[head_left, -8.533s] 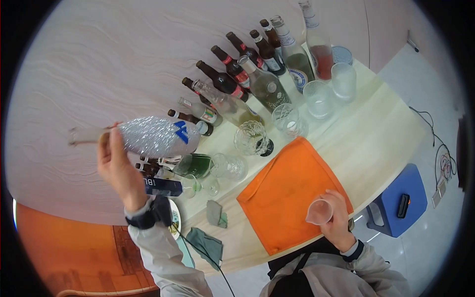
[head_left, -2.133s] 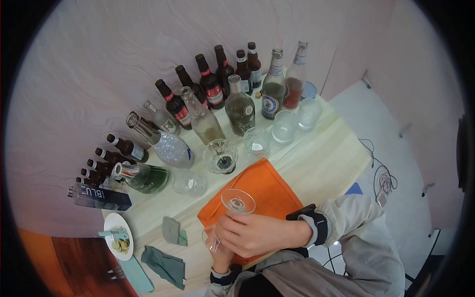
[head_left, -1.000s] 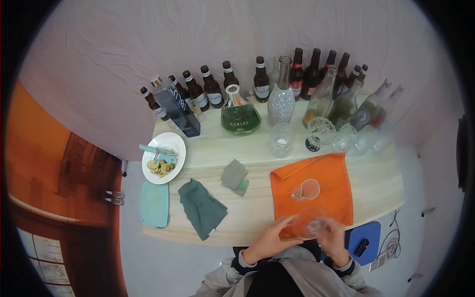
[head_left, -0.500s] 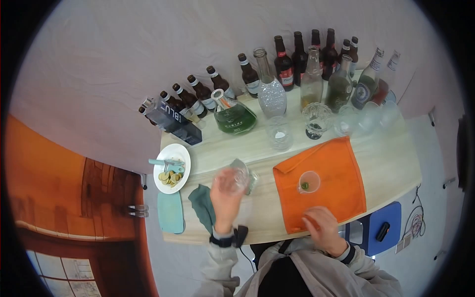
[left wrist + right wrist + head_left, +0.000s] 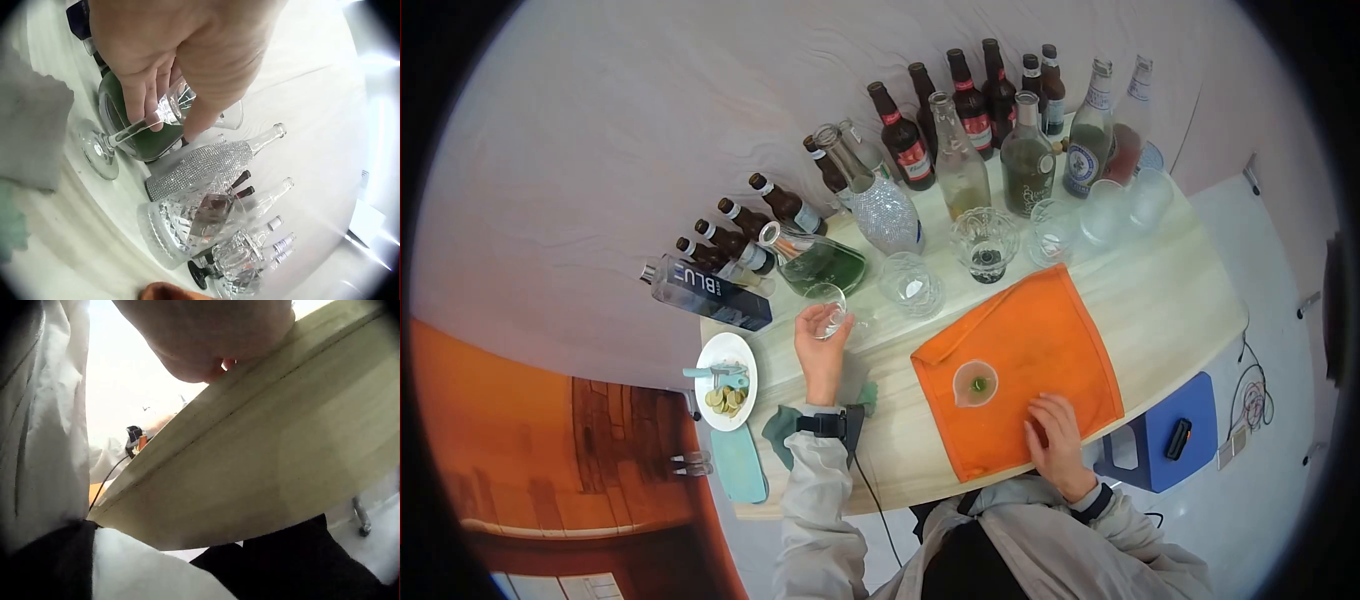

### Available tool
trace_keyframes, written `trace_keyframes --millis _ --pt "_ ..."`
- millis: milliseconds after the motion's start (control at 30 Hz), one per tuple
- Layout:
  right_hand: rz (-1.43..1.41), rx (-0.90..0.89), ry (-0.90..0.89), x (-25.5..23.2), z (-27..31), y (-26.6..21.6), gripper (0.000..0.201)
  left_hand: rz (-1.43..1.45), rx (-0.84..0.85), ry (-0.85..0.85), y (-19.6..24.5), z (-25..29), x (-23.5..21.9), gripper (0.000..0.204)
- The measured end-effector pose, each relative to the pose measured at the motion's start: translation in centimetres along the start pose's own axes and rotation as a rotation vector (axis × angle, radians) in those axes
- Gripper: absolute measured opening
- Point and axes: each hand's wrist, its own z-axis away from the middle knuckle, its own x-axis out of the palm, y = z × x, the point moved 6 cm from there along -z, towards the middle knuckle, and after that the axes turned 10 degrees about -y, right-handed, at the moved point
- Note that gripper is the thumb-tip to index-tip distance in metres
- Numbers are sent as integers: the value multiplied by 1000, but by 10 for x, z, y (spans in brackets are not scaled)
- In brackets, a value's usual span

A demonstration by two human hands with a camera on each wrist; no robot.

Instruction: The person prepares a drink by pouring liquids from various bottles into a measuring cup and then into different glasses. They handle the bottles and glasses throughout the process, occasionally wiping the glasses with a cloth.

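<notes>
In the head view, I had the stemmed glass (image 5: 828, 306) in my left hand (image 5: 820, 355), the grip partly closed, fingers and thumb round the lower bowl and upper stem. The green bottle (image 5: 825, 268) lay at 12 o'clock from it, the ridged tumbler (image 5: 912, 288) at 3. I could not tell whether its foot touched the desk (image 5: 900, 430). My left forearm reached up from 6 o'clock. My right hand (image 5: 1060, 445), empty, its grip loosely curled, hovered by the orange cloth (image 5: 1025, 340), with the clear cup (image 5: 977, 390) at its 10 o'clock.
</notes>
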Motion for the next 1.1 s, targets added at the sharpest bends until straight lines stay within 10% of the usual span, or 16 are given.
trace_keyframes --millis 300,433,633,767,1100 --pt "21 13 -20 2 -5 -3 30 42 -53 -146 -8 18 -18 55" --pt "41 0 -18 6 -1 -1 34 69 -97 21 -13 -4 -104 53" --pt "95 -31 -17 7 -6 -5 33 -130 269 -68 78 -100 -60 50" --pt "119 9 27 6 -7 -5 32 66 59 -317 78 -129 -39 42" --pt "113 2 41 5 -6 -5 28 80 271 -17 118 -116 -75 25"
